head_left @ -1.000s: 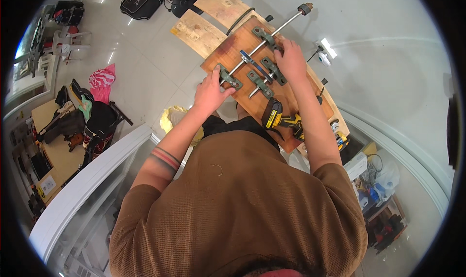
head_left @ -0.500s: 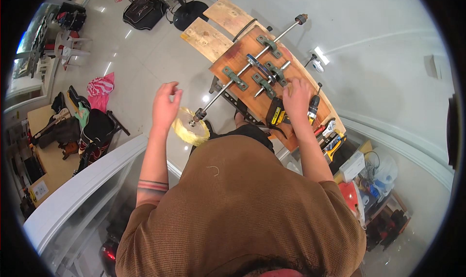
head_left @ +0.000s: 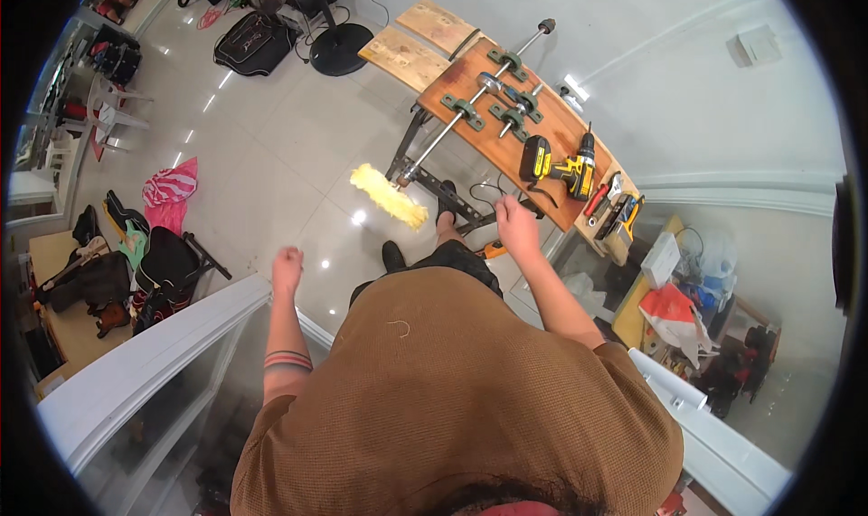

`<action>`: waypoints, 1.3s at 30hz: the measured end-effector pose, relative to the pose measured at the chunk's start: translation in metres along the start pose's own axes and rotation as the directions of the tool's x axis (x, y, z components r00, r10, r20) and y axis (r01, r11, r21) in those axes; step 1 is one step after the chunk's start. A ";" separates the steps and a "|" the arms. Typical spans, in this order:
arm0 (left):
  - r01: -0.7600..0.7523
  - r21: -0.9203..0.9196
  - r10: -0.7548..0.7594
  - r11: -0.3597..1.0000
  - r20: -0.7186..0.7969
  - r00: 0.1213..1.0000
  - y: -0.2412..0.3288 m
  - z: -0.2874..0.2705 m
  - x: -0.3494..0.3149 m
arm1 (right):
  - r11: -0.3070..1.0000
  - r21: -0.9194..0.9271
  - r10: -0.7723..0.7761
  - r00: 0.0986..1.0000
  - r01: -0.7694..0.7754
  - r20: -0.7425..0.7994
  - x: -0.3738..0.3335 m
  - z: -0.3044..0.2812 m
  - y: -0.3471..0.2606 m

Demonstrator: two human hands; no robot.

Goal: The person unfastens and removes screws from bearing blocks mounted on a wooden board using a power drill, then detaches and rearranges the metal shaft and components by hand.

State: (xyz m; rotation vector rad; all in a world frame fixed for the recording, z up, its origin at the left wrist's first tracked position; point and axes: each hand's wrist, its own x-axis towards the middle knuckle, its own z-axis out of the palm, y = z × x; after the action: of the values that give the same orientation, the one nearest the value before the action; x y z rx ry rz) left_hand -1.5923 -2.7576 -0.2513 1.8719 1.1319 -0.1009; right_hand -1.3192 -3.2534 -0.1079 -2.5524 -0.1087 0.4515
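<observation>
My left hand hangs over the floor at the left, its fingers curled and nothing visible in them. My right hand is also curled, in front of the bench's near edge and apart from the tools. On the wooden bench a long steel shaft runs through green pillow-block bearings. A fluffy yellow buffing wheel sits on the shaft's near end, beyond and between my hands. A shorter shaft with its own bearings lies alongside. Closest to my right hand on the bench is a yellow-and-black cordless drill.
Red-handled pliers and other hand tools lie at the bench's right end. An orange tool is low by my leg. A white rail crosses at left. A fan base and black bag stand far off.
My right hand has come away from the bench and curled up. My left hand has dropped back and its fingers have closed. The bench now appears farther away, and the buffing wheel shows more edge-on.
</observation>
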 end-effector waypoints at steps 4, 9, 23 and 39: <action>0.031 0.446 -0.309 0.895 0.567 0.764 -0.097 -0.008 -0.004 | 0.938 0.208 0.228 0.945 -0.278 0.235 -0.060 0.084 0.138; -0.007 0.577 -0.463 0.817 0.664 0.587 -0.117 -0.007 -0.071 | 0.750 -0.270 0.011 0.397 0.604 0.918 -0.133 0.142 0.306; 0.019 0.152 -0.097 0.988 0.524 0.846 0.020 0.003 -0.002 | 0.841 0.367 0.230 0.878 -0.397 0.420 -0.114 0.118 0.165; -0.333 0.374 -0.008 0.866 0.675 0.738 0.057 0.058 0.054 | 0.876 -0.321 0.476 0.531 -0.360 0.701 -0.211 0.182 0.237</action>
State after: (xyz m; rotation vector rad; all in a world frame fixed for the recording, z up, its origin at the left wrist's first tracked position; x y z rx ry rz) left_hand -1.4982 -2.7732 -0.2731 2.0871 0.4419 -0.9481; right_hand -1.5828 -3.3994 -0.3156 -2.2989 0.1956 1.7800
